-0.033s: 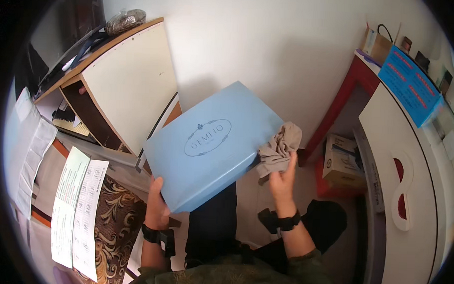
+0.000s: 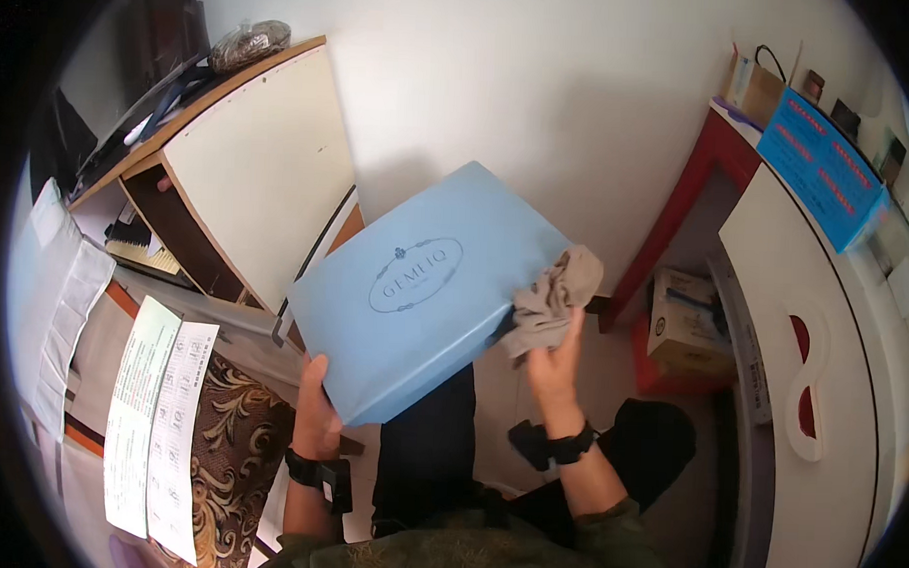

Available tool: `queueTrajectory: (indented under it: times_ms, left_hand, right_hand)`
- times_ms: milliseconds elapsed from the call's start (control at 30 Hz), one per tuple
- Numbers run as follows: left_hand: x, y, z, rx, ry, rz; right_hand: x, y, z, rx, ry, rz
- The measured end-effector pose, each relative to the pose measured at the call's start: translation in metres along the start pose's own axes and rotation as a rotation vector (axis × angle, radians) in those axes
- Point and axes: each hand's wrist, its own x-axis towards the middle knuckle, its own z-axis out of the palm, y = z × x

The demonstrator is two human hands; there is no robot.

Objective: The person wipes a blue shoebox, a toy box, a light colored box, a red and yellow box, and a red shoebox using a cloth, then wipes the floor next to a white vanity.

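Observation:
A light blue cardboard box (image 2: 396, 232) with an oval emblem on its lid is held up tilted in front of me. My left hand (image 2: 316, 404) grips its near left corner, thumb on the side and the other fingers out of sight beneath. In my right hand (image 2: 557, 368) is a crumpled beige cloth (image 2: 549, 307), pressed against the right end of the box. The cloth hides part of that end and some of my fingers.
On the left, a patterned cushioned seat (image 2: 234, 447) carries an open printed folder (image 2: 154, 424), beside a cabinet (image 2: 264, 157). At right stand a white drawer unit (image 2: 776, 255), a bright blue box (image 2: 819, 172) and a brown carton (image 2: 688, 327). A white wall (image 2: 502, 75) rises behind.
My right hand and the cloth have shifted slightly left and toward me along the box's right end. The box and my left hand stay almost still.

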Motion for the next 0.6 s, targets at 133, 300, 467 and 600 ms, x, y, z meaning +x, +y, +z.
queueTrajectory:
  times_ms: [133,300,467,600]
  left_hand:
    - [-0.002,-0.005,0.005,0.122,-0.115,0.167]
    - [-0.005,-0.006,-0.018,0.588,-0.200,0.405]
    - [-0.004,-0.007,0.007,0.256,-0.124,0.125]
    - [-0.001,-0.008,0.023,0.102,0.017,0.106]
  right_hand:
    - [-0.046,0.005,0.056,-0.485,-0.251,-0.283]
    - [-0.083,0.021,0.064,-0.495,-0.476,-0.536]
    - [-0.022,0.035,0.035,-0.267,-0.033,-0.238]
    - [0.011,0.020,0.014,0.074,0.037,0.002]
